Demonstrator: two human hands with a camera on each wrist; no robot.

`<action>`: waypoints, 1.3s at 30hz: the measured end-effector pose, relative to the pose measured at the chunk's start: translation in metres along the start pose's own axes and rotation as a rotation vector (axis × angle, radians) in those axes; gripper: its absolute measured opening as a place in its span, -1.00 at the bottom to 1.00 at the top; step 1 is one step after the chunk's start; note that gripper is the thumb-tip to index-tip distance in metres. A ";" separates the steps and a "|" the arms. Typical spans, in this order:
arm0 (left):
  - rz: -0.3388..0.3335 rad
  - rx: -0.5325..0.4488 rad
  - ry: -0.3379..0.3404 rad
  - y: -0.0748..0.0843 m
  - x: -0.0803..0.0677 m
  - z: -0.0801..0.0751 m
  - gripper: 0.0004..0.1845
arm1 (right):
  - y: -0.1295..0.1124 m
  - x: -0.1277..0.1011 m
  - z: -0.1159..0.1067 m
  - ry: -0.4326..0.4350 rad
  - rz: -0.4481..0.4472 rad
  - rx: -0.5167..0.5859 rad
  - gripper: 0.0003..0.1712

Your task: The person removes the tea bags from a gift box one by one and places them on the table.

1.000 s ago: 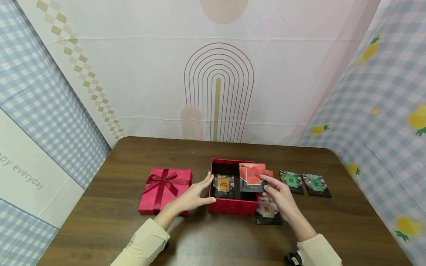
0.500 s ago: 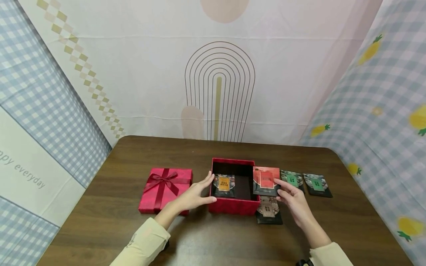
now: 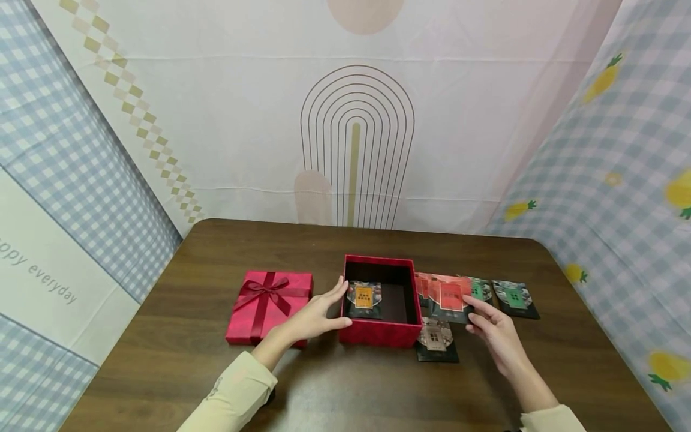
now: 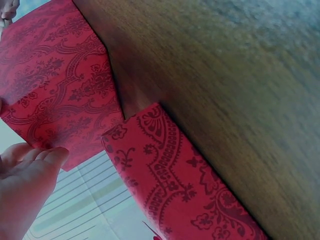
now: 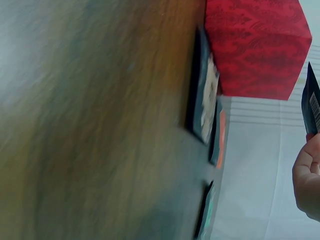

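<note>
An open red box [image 3: 378, 333] stands mid-table with an orange-labelled packet [image 3: 363, 298] inside. My left hand [image 3: 318, 315] lies with straight fingers against the box's left wall [image 4: 55, 90], thumb at the front corner. My right hand [image 3: 493, 330] pinches a red-labelled packet [image 3: 450, 297] just right of the box, over other packets. In the right wrist view that packet's dark edge [image 5: 311, 105] shows above my fingers [image 5: 307, 180].
The red lid with a bow [image 3: 270, 306] lies left of the box on the brown table [image 3: 216, 258]. A grey-labelled packet [image 3: 435, 339] lies by the box's front right corner. Green-labelled packets [image 3: 513, 297] lie further right. Patterned cloth walls surround the table.
My right hand has carried the red-labelled packet from over the box to the right, outside it and lower. The left hand and the box have stayed put.
</note>
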State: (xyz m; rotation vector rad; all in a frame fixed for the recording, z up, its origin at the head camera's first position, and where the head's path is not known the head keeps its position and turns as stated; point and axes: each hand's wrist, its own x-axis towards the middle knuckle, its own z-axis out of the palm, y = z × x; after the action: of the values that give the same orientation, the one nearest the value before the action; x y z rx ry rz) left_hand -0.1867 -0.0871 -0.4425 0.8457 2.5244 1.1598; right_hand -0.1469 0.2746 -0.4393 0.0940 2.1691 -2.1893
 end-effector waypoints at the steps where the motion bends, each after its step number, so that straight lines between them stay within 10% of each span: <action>1: 0.001 0.000 -0.001 0.000 0.000 0.000 -0.15 | 0.001 -0.001 -0.003 0.000 0.001 0.001 -0.62; 19: 0.003 0.001 0.000 -0.003 0.003 0.001 -0.16 | 0.016 -0.013 -0.056 -0.035 0.072 -0.143 -0.57; 39: -0.002 0.003 0.003 -0.003 0.002 0.001 -0.15 | 0.033 -0.015 -0.078 -0.110 0.204 -0.587 -0.50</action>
State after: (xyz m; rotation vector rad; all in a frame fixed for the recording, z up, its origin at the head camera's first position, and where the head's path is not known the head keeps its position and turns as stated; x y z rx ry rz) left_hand -0.1893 -0.0871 -0.4456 0.8426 2.5291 1.1581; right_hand -0.1286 0.3518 -0.4718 0.1521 2.5015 -1.3545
